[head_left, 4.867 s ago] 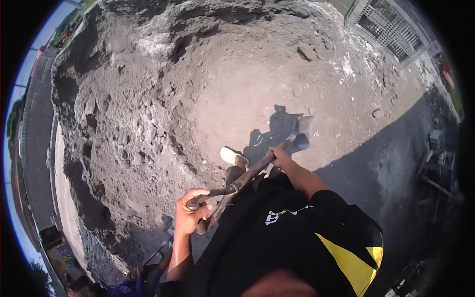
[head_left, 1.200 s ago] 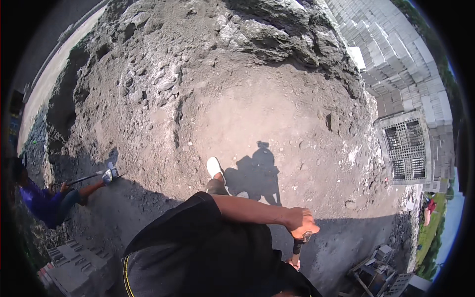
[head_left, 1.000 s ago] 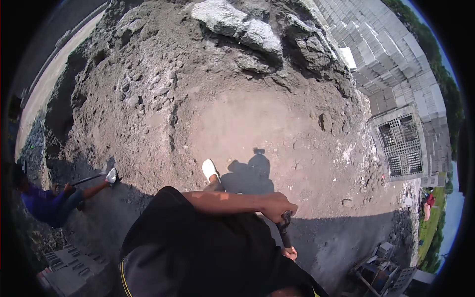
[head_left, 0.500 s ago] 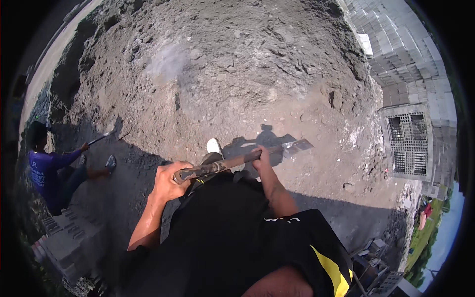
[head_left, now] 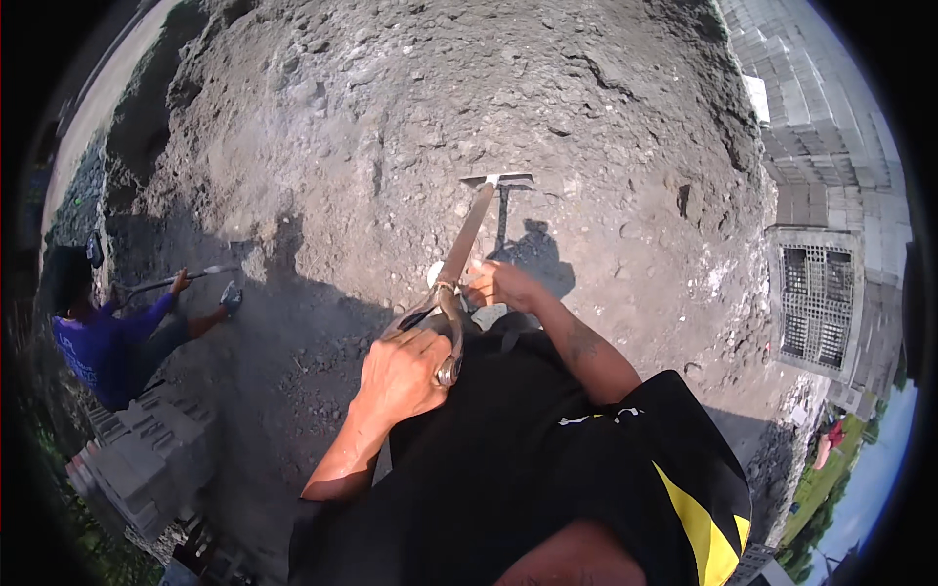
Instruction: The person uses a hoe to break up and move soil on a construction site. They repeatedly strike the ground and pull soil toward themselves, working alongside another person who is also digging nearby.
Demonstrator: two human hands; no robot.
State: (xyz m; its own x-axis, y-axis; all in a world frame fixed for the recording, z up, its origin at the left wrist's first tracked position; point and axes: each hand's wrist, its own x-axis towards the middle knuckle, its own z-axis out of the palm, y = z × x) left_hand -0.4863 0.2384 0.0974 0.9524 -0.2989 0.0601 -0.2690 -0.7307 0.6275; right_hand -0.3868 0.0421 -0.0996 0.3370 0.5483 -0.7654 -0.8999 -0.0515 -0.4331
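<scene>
Grey earth (head_left: pixel 430 117), crumbly and strewn with small stones, covered the ground outdoors and rose into a rough slope away from the person. Sun lit most of it; a broad shade lay over the lower left. Grass (head_left: pixel 831 488) and sky showed at the right rim.

There were two stacks of grey blocks, a large one (head_left: pixel 831 146) at upper right and a smaller one (head_left: pixel 147 454) at lower left, and one lattice frame (head_left: pixel 819 303) beside the large stack. Two other people were in view: a co-worker in purple (head_left: pixel 98 347) at left, with one long-handled tool (head_left: pixel 186 279), and a small figure in red (head_left: pixel 831 438) far off at right.

The one shovel (head_left: pixel 463 239) stood before the black shirt (head_left: pixel 469 439), its blade out over the earth. Its shaft was brown and worn, forking into a dull handle; the blade appeared nearly edge-on, pale and dark. The left hand (head_left: pixel 405 369) had its fingers clamped on that handle; the right hand (head_left: pixel 500 285) was curled just beside the shaft, whether gripping it I could not tell
</scene>
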